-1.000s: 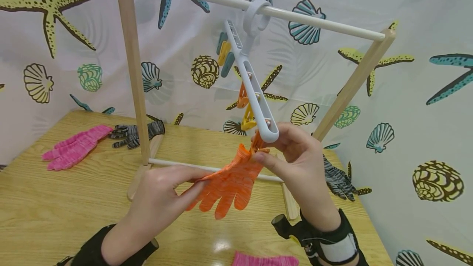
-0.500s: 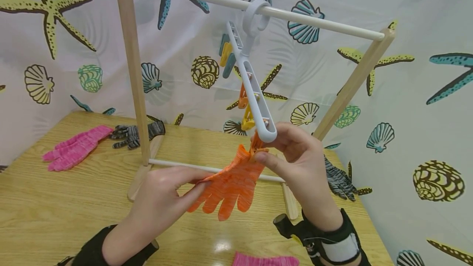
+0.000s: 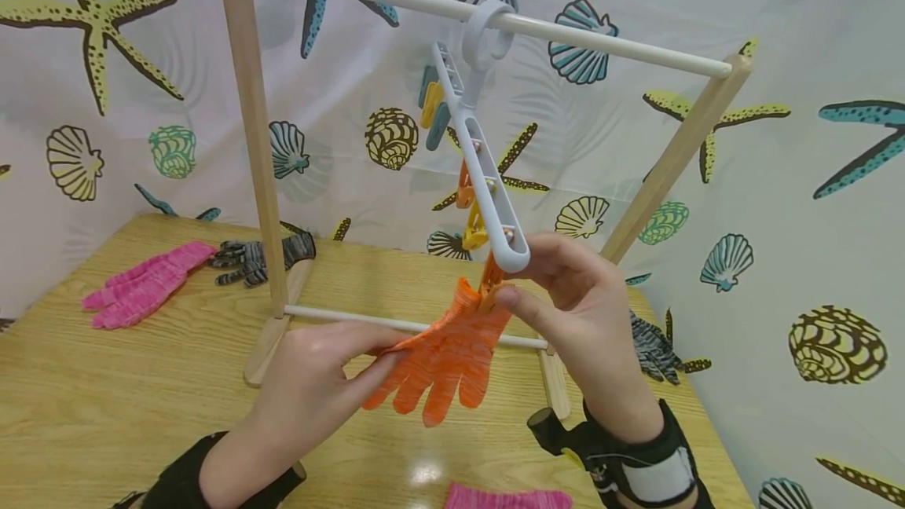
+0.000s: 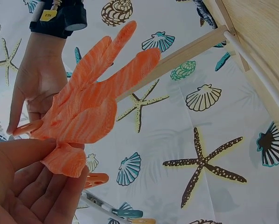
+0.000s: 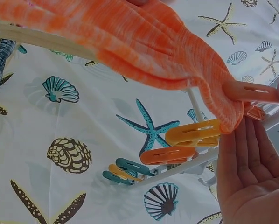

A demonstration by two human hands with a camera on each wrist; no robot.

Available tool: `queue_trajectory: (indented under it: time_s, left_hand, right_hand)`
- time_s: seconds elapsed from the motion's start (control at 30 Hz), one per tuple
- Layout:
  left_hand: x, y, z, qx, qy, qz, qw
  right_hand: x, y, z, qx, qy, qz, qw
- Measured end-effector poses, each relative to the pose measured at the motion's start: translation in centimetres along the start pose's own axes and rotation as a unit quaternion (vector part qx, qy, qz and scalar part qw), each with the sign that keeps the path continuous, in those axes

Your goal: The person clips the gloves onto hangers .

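An orange knit glove [image 3: 452,352] hangs with its fingers downward below a pale blue clip hanger [image 3: 488,187]. My left hand [image 3: 318,368] pinches one side of the glove's cuff between thumb and fingers. At the hanger's near end, the cuff's other corner is between the jaws of an orange clothespin [image 5: 251,92]. My right hand [image 3: 583,320] holds that clothespin, its thumb on the outer end; in the right wrist view, the fingers [image 5: 251,158] lie behind it. More clips hang along the bar, including a yellow clothespin [image 5: 193,134] and another orange clothespin [image 5: 167,155].
The hanger hooks over a white rod [image 3: 608,42] on a wooden frame [image 3: 258,140]. On the wooden table [image 3: 141,391] lie a pink glove [image 3: 148,285], a grey-black glove [image 3: 247,259], another pink knit piece [image 3: 505,497] at the front and a second grey-black glove [image 3: 654,344] at right.
The glove and my left hand have shifted slightly to the right. My right thumb has also moved a little right along the clothespin. The hanger's near end has swung slightly left.
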State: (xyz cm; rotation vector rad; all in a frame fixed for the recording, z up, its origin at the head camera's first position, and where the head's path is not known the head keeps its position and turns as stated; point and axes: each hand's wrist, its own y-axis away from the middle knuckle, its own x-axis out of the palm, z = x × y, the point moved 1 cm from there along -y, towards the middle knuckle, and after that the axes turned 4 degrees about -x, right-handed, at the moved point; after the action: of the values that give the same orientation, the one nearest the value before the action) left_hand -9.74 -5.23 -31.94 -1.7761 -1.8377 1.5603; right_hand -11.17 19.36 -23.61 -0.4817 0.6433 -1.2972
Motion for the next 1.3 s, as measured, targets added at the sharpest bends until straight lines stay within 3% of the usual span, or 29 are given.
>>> queue_trajectory:
  time_s: [0.27, 0.7, 1.07, 1.3]
  left_hand:
    - [0.1, 0.1, -0.1, 0.011, 0.004, -0.003, 0.9999]
    - [0.2, 0.2, -0.2, 0.009, -0.005, 0.003, 0.9999]
    - [0.1, 0.3, -0.2, 0.016, 0.0, 0.002, 0.9999]
    - [0.1, 0.4, -0.2, 0.016, -0.006, 0.005, 0.9998]
  right_hand:
    - [-0.4, 0.0, 0.1, 0.008, -0.008, -0.018, 0.9998]
    - [-0.7, -0.9, 0.2, 0.048, 0.04, -0.048, 0.9969]
    - [-0.6, -2.6, -1.8, 0.04, 0.041, -0.032, 0.9978]
    - [-0.2, -2.9, -2.6, 0.084, 0.046, -0.01, 0.9954]
